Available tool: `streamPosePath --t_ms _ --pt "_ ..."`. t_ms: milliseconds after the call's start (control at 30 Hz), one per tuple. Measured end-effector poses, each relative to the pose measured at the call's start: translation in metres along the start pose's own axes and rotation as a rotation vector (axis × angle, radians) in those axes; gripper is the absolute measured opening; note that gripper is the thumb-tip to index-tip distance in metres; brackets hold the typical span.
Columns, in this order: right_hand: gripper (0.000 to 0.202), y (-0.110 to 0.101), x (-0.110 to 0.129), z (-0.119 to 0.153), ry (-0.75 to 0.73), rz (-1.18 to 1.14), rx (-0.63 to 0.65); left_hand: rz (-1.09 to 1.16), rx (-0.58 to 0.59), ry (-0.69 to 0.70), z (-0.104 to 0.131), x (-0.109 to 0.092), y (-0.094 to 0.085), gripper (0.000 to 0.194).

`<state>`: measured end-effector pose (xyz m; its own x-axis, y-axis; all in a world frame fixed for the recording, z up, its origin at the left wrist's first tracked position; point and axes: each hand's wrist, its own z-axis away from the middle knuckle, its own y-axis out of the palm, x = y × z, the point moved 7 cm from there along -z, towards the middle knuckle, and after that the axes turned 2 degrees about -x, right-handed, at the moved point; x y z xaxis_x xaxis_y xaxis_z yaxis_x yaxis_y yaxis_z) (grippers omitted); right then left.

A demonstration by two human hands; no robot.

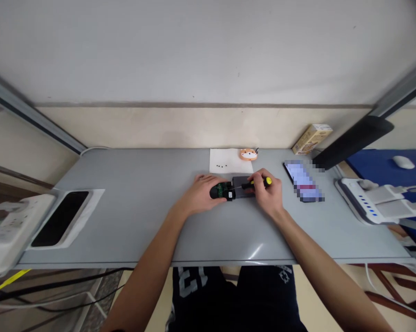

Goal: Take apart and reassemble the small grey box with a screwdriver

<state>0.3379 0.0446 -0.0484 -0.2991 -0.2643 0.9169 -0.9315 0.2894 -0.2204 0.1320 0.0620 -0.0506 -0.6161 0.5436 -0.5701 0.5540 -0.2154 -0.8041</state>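
Observation:
My left hand [203,194] is closed around the left end of a small opened black device [230,194], thumb along its near side. Inside it shows a green circuit board [221,188]; its exact kind is unclear. In my right hand [269,193] is a screwdriver [246,186] with a black and yellow handle, its shaft pointing left over the device. Whether the tip touches a screw is too small to tell. A dark grey box-like piece [241,180] lies under the screwdriver, against the device's right end.
Behind my hands lies white paper [225,159] with several tiny dark bits and an orange-and-white animal-faced item [249,154]. Phones lie at right [302,180] and left [61,219]. A carton [311,138], a black upright object [353,140] and power strips [363,198] edge the desk.

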Motion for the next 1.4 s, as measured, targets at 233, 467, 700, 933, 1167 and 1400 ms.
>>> streamPosePath --t_ms 233,467,700,933,1167,1400 --pt "0.031 0.002 0.011 0.005 -0.1 0.13 0.022 -0.017 -0.002 0.017 0.0 0.002 0.001 0.034" --pt "0.028 0.002 0.02 0.008 -0.17 0.178 0.033 -0.028 0.005 0.018 0.0 -0.001 0.0 0.026" --pt "0.029 -0.002 0.02 0.008 -0.155 0.168 0.0 -0.041 0.011 0.039 0.0 -0.001 0.001 0.025" --pt "0.027 0.0 0.019 0.008 -0.143 0.164 0.015 -0.034 0.011 0.032 0.0 0.0 0.001 0.028" --pt "0.025 0.002 0.019 0.008 -0.149 0.177 0.032 -0.029 0.0 0.05 -0.001 0.002 0.002 0.028" --pt "0.024 0.002 0.019 0.008 -0.187 0.176 0.023 -0.03 -0.01 0.06 -0.001 0.001 0.002 0.029"
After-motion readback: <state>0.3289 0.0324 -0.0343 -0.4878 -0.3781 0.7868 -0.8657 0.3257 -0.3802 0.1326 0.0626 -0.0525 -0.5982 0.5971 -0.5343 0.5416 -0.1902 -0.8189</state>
